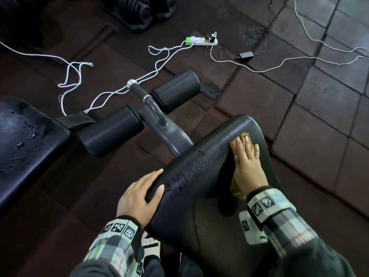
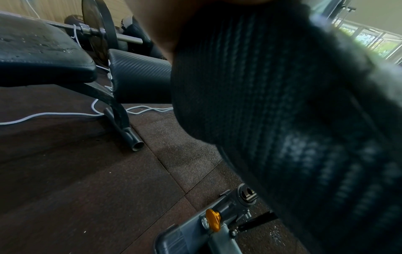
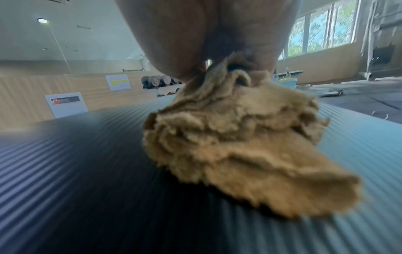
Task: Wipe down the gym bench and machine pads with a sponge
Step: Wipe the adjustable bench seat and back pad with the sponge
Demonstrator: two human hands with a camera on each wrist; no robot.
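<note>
- Right hand (image 1: 246,162): fingers (image 1: 238,145) straight and flat, pressing a tan sponge (image 1: 245,136) onto the far right part of the ribbed black bench pad (image 1: 199,196). The sponge shows beyond the fingertips and again under the heel of the palm; the right wrist view shows its ragged, soft body (image 3: 239,146) lying in contact with the pad surface (image 3: 87,171).
- Left hand (image 1: 137,196): fingers curled over the pad's left edge with the thumb resting on top, gripping the pad, apparently to steady it. In the left wrist view the pad (image 2: 282,103) fills the picture and the fingers are not visible.
- Progress, as judged: water droplets (image 1: 191,166) stand in a band along the left part of the pad, between the two hands, so that strip seems not yet wiped. The area beside the sponge looks free of droplets, though whether it has been fully cleaned cannot be told.
- Still to do, as judged: the two foam roller pads (image 1: 111,128) (image 1: 176,90) beyond the bench, on either side of the grey frame post (image 1: 159,122), and the second bench pad (image 1: 26,136) at left, which carries scattered droplets.
- Surroundings: dark rubber floor tiles (image 1: 299,116), white cables (image 1: 75,76), a power strip (image 1: 201,41) and dumbbells (image 1: 139,11) well apart from the bench.
</note>
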